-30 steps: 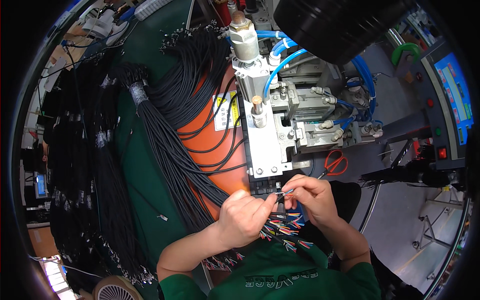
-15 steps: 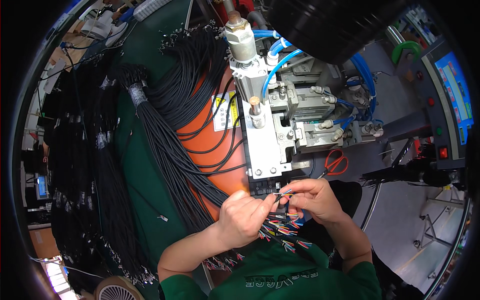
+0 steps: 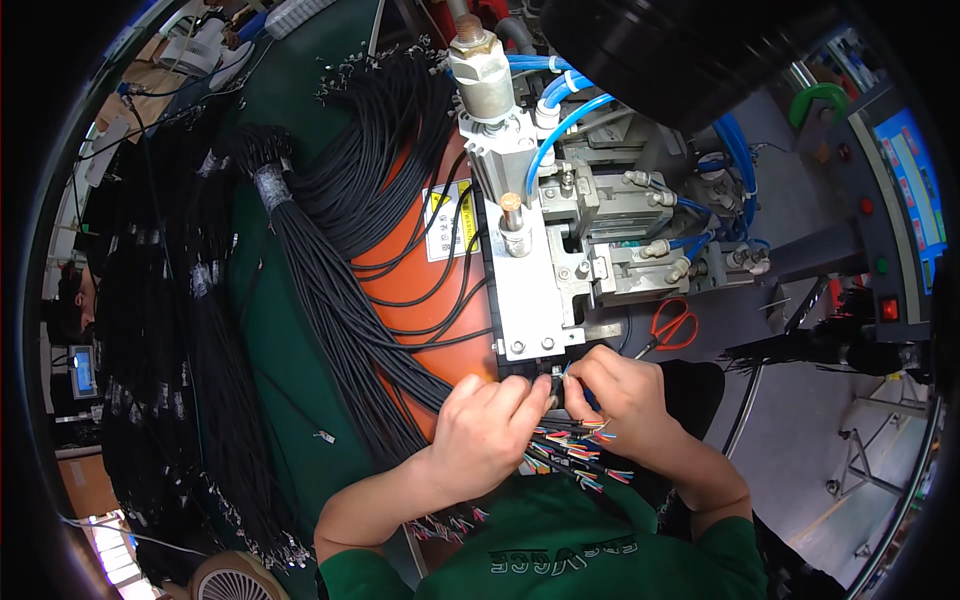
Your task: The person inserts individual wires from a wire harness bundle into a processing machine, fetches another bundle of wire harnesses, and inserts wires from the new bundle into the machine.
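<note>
At the front of the machine's white block (image 3: 530, 300), my two hands meet close together. My left hand (image 3: 488, 430) is closed, thumb and fingertips pinching the end of a black cable that is mostly hidden by the fingers. Beside it, my right hand (image 3: 615, 395) pinches thin coloured wires of that end; only a bluish tip shows above the fingertips. Below and between the hands hang several black cable ends with fanned coloured wires (image 3: 575, 455). A small dark fixture (image 3: 520, 371) sits just beyond my left fingers.
A thick bundle of black cables (image 3: 330, 270) lies over an orange plate (image 3: 420, 275) left of the machine. Red-handled scissors (image 3: 675, 328) rest right of the block. Blue air hoses (image 3: 570, 125) run over the cylinders. A control screen (image 3: 910, 190) stands at far right.
Both hands have moved slightly up to the fixture. My right hand has turned, its fingers now bent down over the wires, which were more exposed before.
</note>
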### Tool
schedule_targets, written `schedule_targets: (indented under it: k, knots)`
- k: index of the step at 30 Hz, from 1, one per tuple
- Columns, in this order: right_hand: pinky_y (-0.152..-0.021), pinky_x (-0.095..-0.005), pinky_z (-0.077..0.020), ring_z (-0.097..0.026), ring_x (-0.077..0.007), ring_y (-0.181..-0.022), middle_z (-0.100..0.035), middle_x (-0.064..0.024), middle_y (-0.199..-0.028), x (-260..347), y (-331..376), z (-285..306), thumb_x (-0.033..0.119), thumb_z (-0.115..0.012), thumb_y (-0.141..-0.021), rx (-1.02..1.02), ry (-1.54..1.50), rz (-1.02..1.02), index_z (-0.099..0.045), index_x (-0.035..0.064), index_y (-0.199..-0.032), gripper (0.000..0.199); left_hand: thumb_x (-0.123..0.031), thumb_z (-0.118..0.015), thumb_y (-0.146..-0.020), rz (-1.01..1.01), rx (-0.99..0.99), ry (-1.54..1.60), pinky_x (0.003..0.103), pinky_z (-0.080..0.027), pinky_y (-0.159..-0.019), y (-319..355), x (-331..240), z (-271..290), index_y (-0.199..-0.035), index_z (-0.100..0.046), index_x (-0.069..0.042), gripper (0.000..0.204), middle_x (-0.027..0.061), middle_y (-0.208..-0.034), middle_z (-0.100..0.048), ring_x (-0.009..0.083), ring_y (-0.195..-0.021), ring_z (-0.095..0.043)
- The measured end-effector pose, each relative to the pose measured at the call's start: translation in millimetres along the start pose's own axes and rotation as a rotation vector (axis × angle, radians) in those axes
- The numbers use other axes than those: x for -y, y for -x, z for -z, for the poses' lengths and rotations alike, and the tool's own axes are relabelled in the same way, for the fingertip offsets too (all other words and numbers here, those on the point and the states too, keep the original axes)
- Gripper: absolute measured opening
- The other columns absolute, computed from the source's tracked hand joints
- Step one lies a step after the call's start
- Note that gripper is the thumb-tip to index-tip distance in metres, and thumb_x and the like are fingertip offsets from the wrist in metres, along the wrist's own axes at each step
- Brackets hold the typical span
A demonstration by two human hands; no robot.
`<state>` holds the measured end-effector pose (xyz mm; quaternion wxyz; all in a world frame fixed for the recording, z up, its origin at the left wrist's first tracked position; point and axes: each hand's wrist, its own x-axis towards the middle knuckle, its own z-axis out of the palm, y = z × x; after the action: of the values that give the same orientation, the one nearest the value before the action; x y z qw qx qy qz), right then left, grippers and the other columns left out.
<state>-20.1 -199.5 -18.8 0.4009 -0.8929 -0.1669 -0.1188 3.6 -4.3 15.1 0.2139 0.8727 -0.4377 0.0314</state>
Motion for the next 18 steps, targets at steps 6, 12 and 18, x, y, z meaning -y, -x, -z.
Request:
schedule_targets:
  k: [6,12,18]
  knots:
    - [-0.048,-0.0339,-0.0456,-0.06,-0.0228,-0.055,-0.058,-0.0071,-0.073,-2.7,1.5,-3.7,0.006,-0.066,-0.076,0.012,-0.069,-0.065,-0.059,0.003,-0.079,0.009,-0.013,-0.061,-0.067,-0.007,-0.018,0.035,0.034,-0.042,-0.066,0.2,3.5,-2.4,-0.111,-0.061,0.005,0.048,0.0115,-0.092,-0.058,0.0237,-0.072,-0.055]
    - [-0.048,-0.0342,-0.0467,-0.061,-0.0239,-0.056,-0.061,-0.0079,-0.075,-0.2,1.9,-4.1,0.006,-0.065,-0.08,-0.017,-0.089,-0.087,-0.061,0.0015,-0.083,0.006,-0.015,-0.061,-0.069,-0.02,0.0,0.05,0.034,-0.043,-0.067,-0.6,3.3,-3.2,-0.112,-0.062,0.004,0.046,0.0102,-0.091,-0.056,0.0237,-0.074,-0.054]
    - [-0.05,-0.0338,-0.0491,-0.063,-0.0249,-0.059,-0.064,-0.0092,-0.078,0.5,4.6,-4.1,0.004,-0.065,-0.082,-0.046,-0.066,-0.07,-0.064,-0.0001,-0.089,0.008,-0.013,-0.06,-0.07,-0.05,0.05,0.015,0.033,-0.04,-0.064,-4.0,3.6,1.4,-0.113,-0.063,0.0,0.046,0.0072,-0.083,-0.049,0.0215,-0.07,-0.049]
